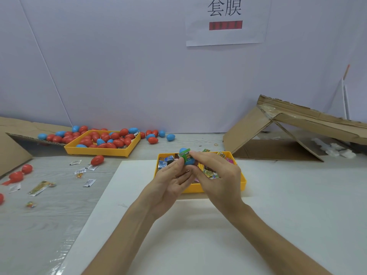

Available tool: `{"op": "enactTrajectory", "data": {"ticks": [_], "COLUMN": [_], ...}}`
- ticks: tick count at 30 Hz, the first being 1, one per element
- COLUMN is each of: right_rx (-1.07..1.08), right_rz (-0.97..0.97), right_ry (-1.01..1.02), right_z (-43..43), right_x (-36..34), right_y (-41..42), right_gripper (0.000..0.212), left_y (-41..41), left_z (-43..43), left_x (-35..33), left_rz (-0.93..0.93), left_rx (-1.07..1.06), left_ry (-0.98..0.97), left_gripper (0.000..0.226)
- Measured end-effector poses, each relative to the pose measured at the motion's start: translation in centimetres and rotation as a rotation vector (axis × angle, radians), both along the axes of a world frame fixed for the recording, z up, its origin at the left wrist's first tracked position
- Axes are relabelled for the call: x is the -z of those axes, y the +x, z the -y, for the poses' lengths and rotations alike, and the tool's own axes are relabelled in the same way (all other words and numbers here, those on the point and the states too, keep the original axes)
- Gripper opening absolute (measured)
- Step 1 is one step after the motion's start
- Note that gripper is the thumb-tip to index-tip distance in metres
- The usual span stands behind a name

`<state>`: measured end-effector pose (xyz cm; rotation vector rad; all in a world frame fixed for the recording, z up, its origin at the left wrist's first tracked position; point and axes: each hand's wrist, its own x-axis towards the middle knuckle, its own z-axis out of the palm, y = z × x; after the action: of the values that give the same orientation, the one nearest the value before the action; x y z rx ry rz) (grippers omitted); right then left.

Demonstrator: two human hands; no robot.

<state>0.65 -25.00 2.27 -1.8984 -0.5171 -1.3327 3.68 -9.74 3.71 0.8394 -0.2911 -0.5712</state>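
Observation:
A blue plastic egg [188, 160] with a green printed film sleeve [185, 155] around it is held up over the near yellow tray [243, 181]. My left hand [170, 181] pinches the egg from the left with thumb and fingertips. My right hand [216, 175] grips the egg and the sleeve from the right. The tray beneath holds several colourful printed sleeves [210, 173], partly hidden by my hands.
A second yellow tray [99, 150] at the back left is full of red and blue eggs, with more scattered around it. Loose eggs and small packets [89, 183] lie on the left. Cardboard flaps [278, 132] stand at the right and far left. A white board [198, 235] covers the near table.

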Motion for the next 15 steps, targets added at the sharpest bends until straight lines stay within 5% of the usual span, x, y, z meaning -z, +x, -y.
{"op": "enactTrajectory", "data": {"ticks": [5, 11, 15], "right_rx": [-0.108, -0.317, -0.361], "right_rz": [-0.126, -0.366, -0.442], "right_ry": [0.058, 0.367, 0.285], "right_z": [-0.2, -0.4, 0.4], "right_x": [-0.2, -1.1, -1.5], "right_y": [-0.1, -0.1, 0.2], "right_gripper": [0.042, 0.037, 0.047], "left_y": [-0.1, -0.1, 0.0], "left_z": [-0.3, -0.6, -0.7], "left_x": [-0.5, -1.0, -1.0], "left_rz": [0.056, 0.087, 0.132], "left_rx": [-0.060, -0.084, -0.083], "left_ry": [0.038, 0.030, 0.058], "left_gripper": [0.041, 0.028, 0.035]}}
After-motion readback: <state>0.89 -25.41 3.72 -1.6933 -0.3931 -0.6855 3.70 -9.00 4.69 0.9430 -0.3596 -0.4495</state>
